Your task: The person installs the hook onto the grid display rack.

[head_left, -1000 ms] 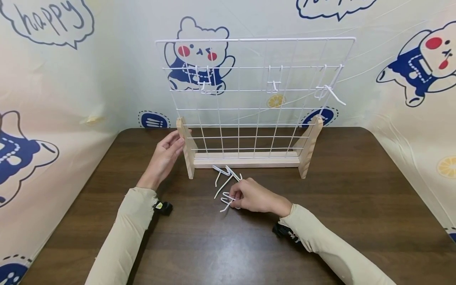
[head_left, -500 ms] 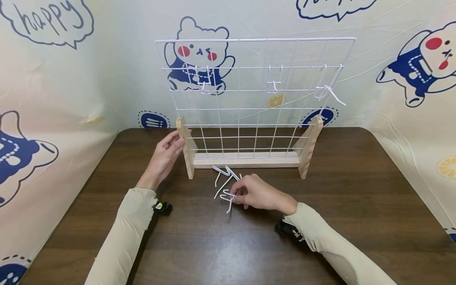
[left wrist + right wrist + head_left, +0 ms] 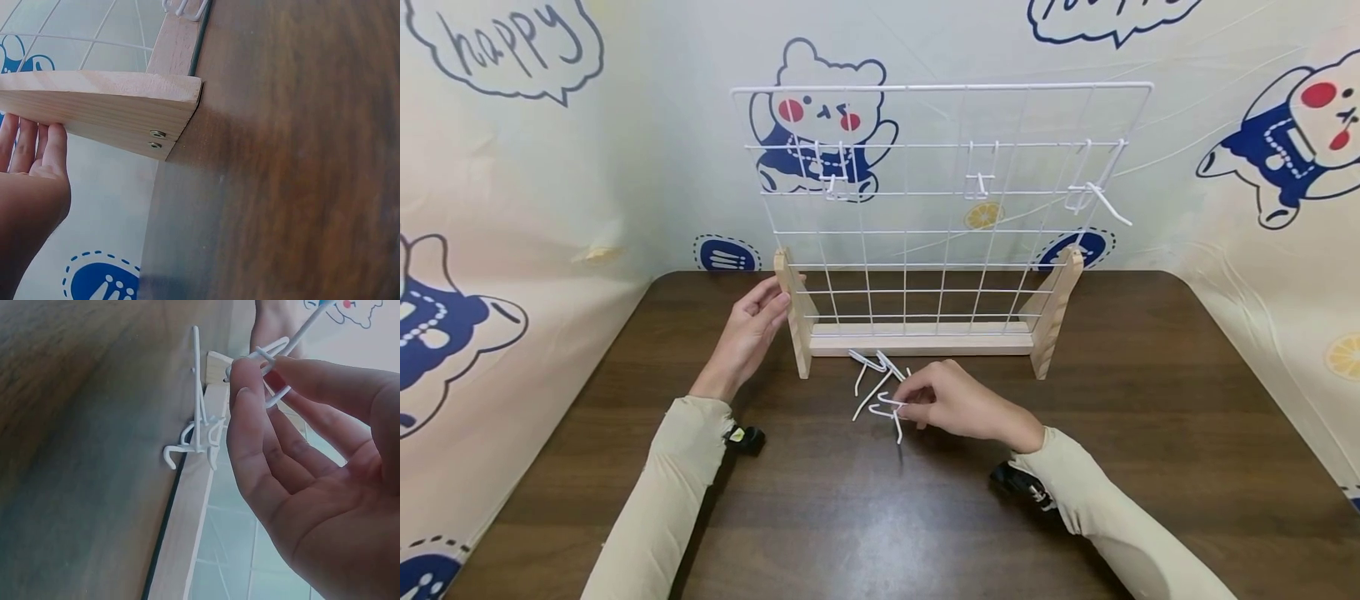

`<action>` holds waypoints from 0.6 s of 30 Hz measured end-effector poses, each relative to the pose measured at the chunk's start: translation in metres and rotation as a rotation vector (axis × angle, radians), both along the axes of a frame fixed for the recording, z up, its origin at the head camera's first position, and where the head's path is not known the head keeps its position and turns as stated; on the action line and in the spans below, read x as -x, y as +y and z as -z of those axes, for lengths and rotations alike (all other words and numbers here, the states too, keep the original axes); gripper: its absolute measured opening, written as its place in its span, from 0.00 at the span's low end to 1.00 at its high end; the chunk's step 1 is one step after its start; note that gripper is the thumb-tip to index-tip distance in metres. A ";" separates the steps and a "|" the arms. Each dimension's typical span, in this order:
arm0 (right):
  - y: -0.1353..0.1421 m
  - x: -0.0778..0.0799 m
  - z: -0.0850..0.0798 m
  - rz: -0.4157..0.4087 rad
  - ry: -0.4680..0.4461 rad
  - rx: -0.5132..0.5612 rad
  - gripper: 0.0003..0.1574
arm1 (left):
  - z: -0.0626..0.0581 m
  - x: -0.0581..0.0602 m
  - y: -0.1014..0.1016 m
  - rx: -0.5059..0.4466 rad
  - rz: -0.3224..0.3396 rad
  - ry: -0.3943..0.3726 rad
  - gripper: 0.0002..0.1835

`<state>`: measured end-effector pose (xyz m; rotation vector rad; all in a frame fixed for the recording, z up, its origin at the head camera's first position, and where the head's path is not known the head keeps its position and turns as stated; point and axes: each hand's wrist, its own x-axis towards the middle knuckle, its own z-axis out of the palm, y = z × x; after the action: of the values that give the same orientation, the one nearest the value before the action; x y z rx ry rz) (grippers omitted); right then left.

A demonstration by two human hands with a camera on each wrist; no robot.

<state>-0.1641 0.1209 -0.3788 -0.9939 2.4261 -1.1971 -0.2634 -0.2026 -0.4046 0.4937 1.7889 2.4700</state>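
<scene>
A white wire grid display rack (image 3: pixel 925 232) with wooden side supports stands on the table. My left hand (image 3: pixel 747 340) holds its left wooden support (image 3: pixel 793 321), thumb near the front and fingers reaching toward the back; in the left wrist view the fingers (image 3: pixel 25 147) meet the panel and some tips are hidden. My right hand (image 3: pixel 958 402) pinches a white wire hook (image 3: pixel 891 406) between thumb and fingertips, prong pointing down in the head view. Its double-bent end shows left of the fingers. Loose white hooks (image 3: pixel 876 367) lie on the table beside it, before the rack's base.
Three white hooks hang on the upper grid: a left one (image 3: pixel 832 179), a middle one (image 3: pixel 979 185) and a right one (image 3: pixel 1108 204). The wooden base bar (image 3: pixel 921 344) joins the supports. A printed cloth (image 3: pixel 662 125) surrounds the brown table (image 3: pixel 1165 417).
The right hand has moved slightly right, drawing the pinched hook away from the loose ones and turning its prong downward. The left hand stays at the support.
</scene>
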 end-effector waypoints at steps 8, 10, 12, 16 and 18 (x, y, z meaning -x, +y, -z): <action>0.014 -0.005 -0.001 0.042 0.011 -0.004 0.05 | -0.003 -0.001 0.001 -0.003 -0.002 0.004 0.23; 0.019 -0.005 -0.001 0.053 0.008 -0.001 0.05 | -0.003 0.000 0.001 0.005 -0.006 0.001 0.23; 0.023 -0.005 -0.003 0.066 0.006 0.002 0.05 | -0.002 0.000 0.000 0.012 -0.011 -0.004 0.24; 0.031 -0.003 -0.009 0.100 0.014 0.010 0.05 | -0.001 0.000 0.000 0.019 -0.016 -0.007 0.24; 0.035 -0.002 -0.013 0.124 0.016 0.017 0.05 | 0.000 0.001 0.000 0.019 -0.015 -0.009 0.24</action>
<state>-0.1625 0.1559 -0.3661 -0.8718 2.5274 -1.2554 -0.2639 -0.2021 -0.4046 0.4688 1.8179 2.4585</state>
